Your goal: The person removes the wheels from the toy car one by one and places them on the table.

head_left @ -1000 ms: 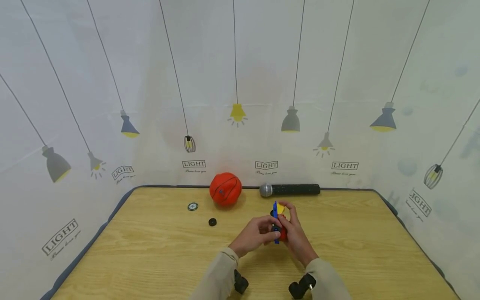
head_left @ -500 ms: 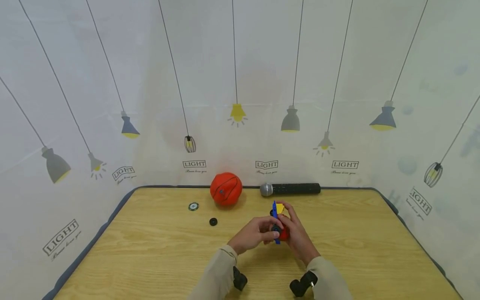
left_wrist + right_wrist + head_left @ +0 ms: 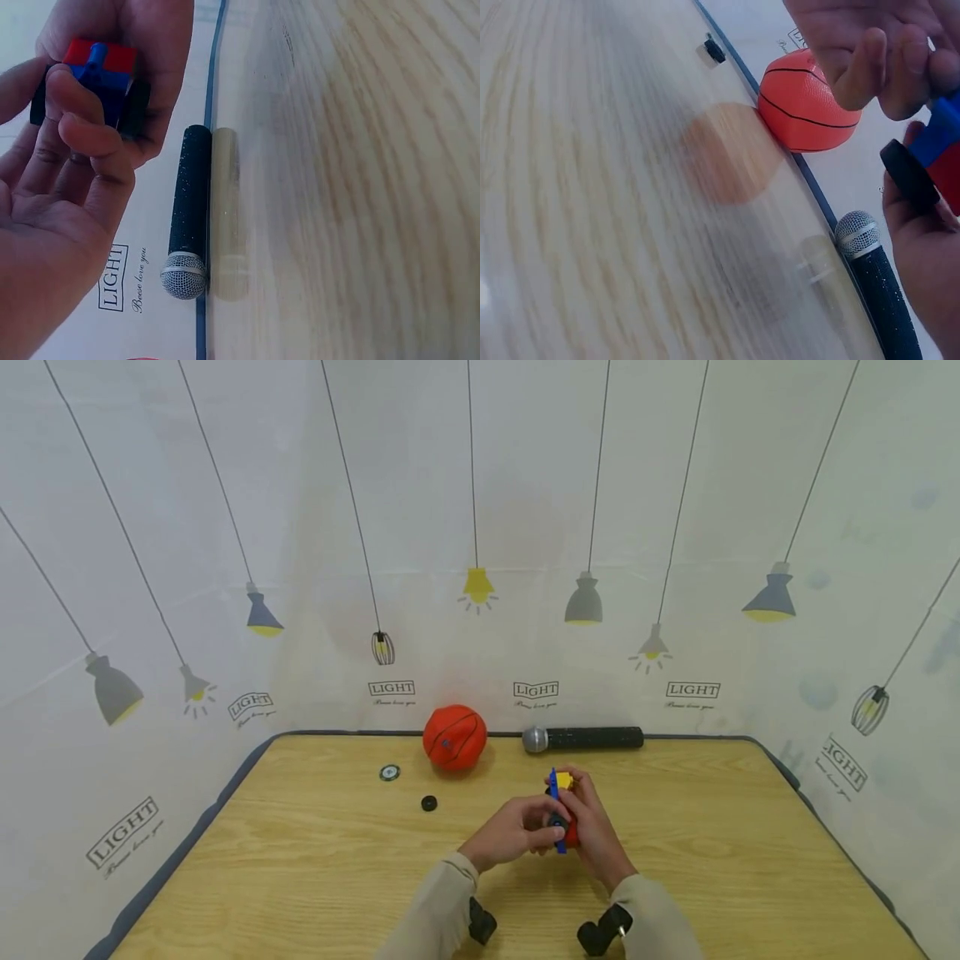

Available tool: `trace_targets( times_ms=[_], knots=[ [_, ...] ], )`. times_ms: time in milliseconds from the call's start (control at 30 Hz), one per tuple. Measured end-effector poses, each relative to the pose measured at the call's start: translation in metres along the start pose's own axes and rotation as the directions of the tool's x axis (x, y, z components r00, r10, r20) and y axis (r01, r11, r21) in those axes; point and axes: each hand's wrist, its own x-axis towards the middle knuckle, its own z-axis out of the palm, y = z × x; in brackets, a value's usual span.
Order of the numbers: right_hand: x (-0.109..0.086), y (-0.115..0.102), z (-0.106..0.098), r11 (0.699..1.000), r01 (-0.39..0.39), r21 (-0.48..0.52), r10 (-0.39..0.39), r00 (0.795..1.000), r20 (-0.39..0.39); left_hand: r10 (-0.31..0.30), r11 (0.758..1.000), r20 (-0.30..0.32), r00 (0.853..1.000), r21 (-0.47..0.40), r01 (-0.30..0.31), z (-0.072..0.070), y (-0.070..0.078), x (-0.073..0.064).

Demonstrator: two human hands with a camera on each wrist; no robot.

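Both hands hold a toy car point(image 3: 555, 783) of blue, red and yellow parts with black wheels, raised over the table and stood on end in the head view. My right hand point(image 3: 597, 833) grips its body from the right, its fingers curled round the red and yellow side. With thumb and fingers, my left hand point(image 3: 510, 835) pinches the car at a near black wheel point(image 3: 557, 822). In the left wrist view the red and blue end point(image 3: 100, 56) shows between the two hands. The right wrist view catches a black wheel point(image 3: 909, 174) beside the blue part; fingers hide much of the car.
A loose black ring like a small wheel point(image 3: 429, 803) lies on the wooden table point(image 3: 300, 860), left of the hands. Behind it are a round chip point(image 3: 389, 772) and a red ball point(image 3: 455, 737). A microphone point(image 3: 592, 738) lies along the back edge, against the printed cloth wall point(image 3: 420, 527).
The toy car has tilted slightly, its near end shifting a little to the right. Both hands keep their hold and stay almost in place.
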Motion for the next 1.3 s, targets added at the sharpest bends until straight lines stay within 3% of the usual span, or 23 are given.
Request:
trace_targets(
  times_ms=[133, 267, 667, 867, 1033, 1300],
  knots=[
    [0.001, 0.000, 0.002, 1.000, 0.022, -0.008, -0.022, 0.999, -0.047, 0.031, 0.999, -0.033, 0.999, 0.024, -0.030, 0.002, 0.000, 0.000],
    [0.001, 0.000, 0.003, 1.000, 0.026, 0.002, -0.025, 0.999, -0.042, 0.041, 0.998, -0.049, 0.998, 0.052, -0.038, 0.003, 0.001, -0.001],
    [-0.001, -0.004, 0.006, 0.993, -0.007, 0.118, 0.012, 0.999, -0.040, 0.023, 0.998, -0.006, 1.000, 0.053, -0.023, 0.004, 0.000, 0.002],
    [-0.003, -0.002, 0.006, 0.995, -0.011, 0.102, 0.018, 0.998, -0.068, 0.025, 0.997, 0.001, 1.000, 0.073, -0.025, 0.005, -0.006, 0.003],
    [-0.002, -0.001, 0.007, 0.996, -0.031, 0.084, 0.039, 0.996, -0.086, 0.055, 0.993, -0.052, 0.997, 0.109, -0.049, 0.008, -0.006, 0.002],
    [0.003, -0.002, 0.008, 0.999, 0.009, 0.040, -0.004, 0.993, -0.121, 0.137, 0.971, -0.124, 0.983, 0.213, -0.108, 0.011, -0.001, 0.005]
  ],
)
